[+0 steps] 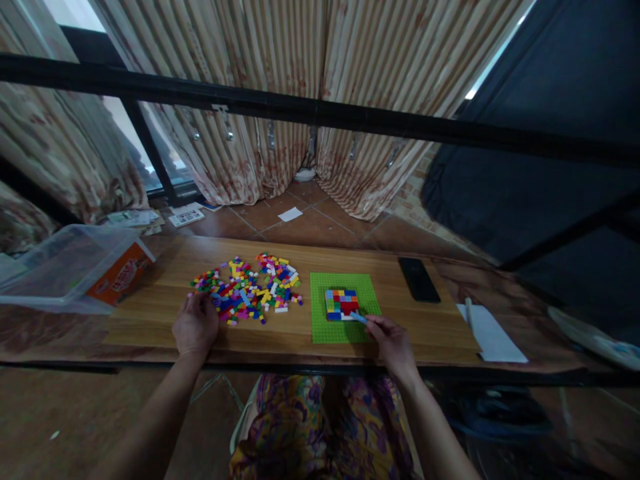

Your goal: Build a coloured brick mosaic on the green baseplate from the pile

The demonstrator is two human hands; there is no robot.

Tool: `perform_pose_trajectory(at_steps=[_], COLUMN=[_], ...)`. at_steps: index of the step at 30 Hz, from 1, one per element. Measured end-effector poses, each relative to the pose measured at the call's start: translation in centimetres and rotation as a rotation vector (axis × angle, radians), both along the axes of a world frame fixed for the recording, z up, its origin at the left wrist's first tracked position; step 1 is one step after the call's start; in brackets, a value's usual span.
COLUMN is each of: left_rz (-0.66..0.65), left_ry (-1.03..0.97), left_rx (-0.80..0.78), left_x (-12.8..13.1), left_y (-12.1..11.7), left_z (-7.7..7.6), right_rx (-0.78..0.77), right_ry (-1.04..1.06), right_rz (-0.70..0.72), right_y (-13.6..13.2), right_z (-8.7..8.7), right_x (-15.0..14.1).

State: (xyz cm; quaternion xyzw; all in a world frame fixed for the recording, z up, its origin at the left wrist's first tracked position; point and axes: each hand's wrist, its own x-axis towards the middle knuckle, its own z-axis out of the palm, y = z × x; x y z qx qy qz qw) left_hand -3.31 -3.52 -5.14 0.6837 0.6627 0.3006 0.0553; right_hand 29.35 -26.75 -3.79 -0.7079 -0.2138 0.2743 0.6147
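A light blue toy brick [358, 317] is pinched between the fingertips of my right hand [393, 341]. It is held at the lower right corner of a block of multicoloured bricks [345, 304]; whether the two touch I cannot tell. That block sits on a green studded baseplate [320, 331]. My left hand [196, 327] is at the left edge of a loose pile of small coloured bricks [245, 293]. Its fingers are curled closed and dark, and what they hold, if anything, is hidden.
On the wooden board [295, 333], a black phone [419, 280] lies right of the baseplate. A clear plastic box [65, 267] with an orange label stands at the left end. White paper [493, 333] with a pen [469, 312] lies at the right. A dark metal bar [320, 109] crosses ahead.
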Motion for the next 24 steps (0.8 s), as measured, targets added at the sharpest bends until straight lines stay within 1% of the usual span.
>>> perform_pose_trajectory(at_steps=[4, 8, 11, 15, 20, 24], left_rz=[0.007, -0.006, 0.010, 0.014, 0.015, -0.007], left_ry=[0.009, 0.036, 0.051, 0.064, 0.066, 0.062], left_rx=[0.000, -0.022, -0.020, -0.005, 0.002, 0.010], left_x=[0.0, -0.1, -0.1, -0.1, -0.1, -0.2], left_y=[0.1, 0.1, 0.1, 0.2, 0.4, 0.4], left_z=[-0.1, 0.0, 0.0, -0.2, -0.4, -0.4], right_rx=[-0.006, -0.010, -0.006, 0.013, 0.027, 0.010], right_ry=[-0.272, -0.400, -0.426, -0.400, -0.381, -0.391], right_rz=[0.119, 0.161, 0.158, 0.176, 0.198, 0.181], right_y=[1.3, 2.0, 2.2, 2.3, 2.5, 2.8], right_z=[-0.4, -1.0, -1.5, -1.9, -1.8, -1.7], right_x=[1.0, 1.6, 2.0, 2.5, 2.5, 2.3])
